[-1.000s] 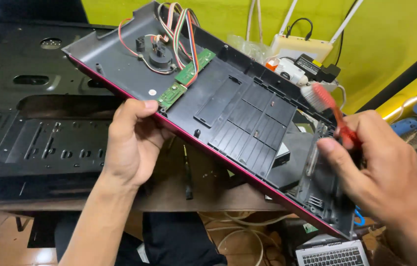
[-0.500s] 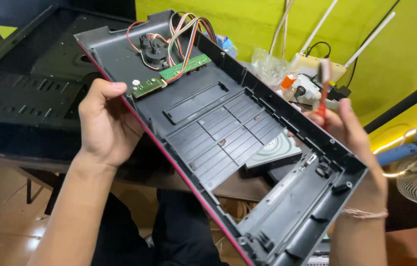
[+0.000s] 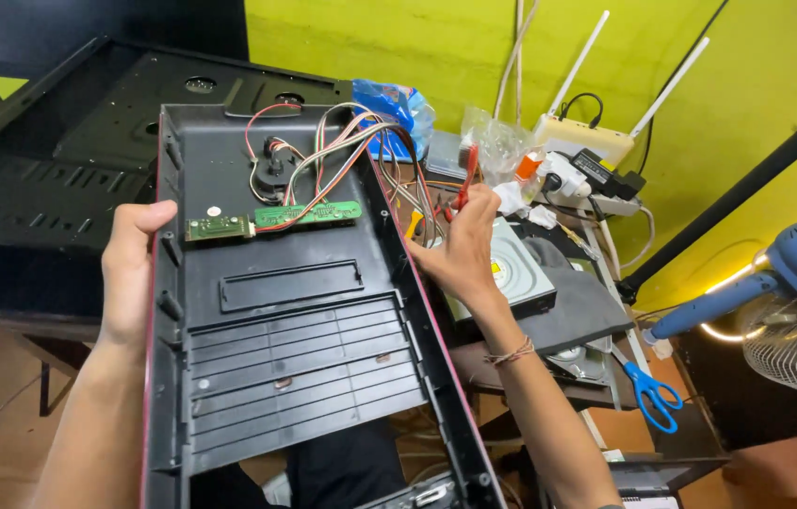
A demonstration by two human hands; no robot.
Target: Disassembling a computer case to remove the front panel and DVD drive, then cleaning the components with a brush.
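Nearest the camera, a black plastic panel [image 3: 295,358] with a red edge is held lengthwise, inner face up, running from 6 o'clock up toward 12. Its lower half shows ribbed slats and a long raised slot.

The left hand [image 3: 130,269] takes the panel's left rim at about 9 o'clock, thumb hooked over the edge and the other fingers hidden beneath: the grip is closed on the rim. The right hand [image 3: 460,250] is at the right rim, at about 2 o'clock from the panel's middle, palm against the outer side. Its grip is closed around a red-handled tool [image 3: 466,179] that stands up from the fist; whether the fingers also clasp the rim cannot be told. A thin cord bracelet [image 3: 510,354] circles that wrist.

Farther up the panel, two small green circuit boards [image 3: 271,220] lie end to end, with red and striped wires [image 3: 323,155] looping above them.

Just right of the right hand, a grey disc drive [image 3: 516,273] rests on a dark surface [image 3: 587,306]. Blue-handled scissors [image 3: 648,396] lie lower at 4 o'clock, and a blue fan [image 3: 794,311] stands at 3 o'clock.

Beyond, a black metal case [image 3: 50,160] fills 10 to 11 o'clock. At 1 o'clock sit a blue bag [image 3: 398,104], a white router [image 3: 582,137] with antennas, and a yellow wall [image 3: 398,38].
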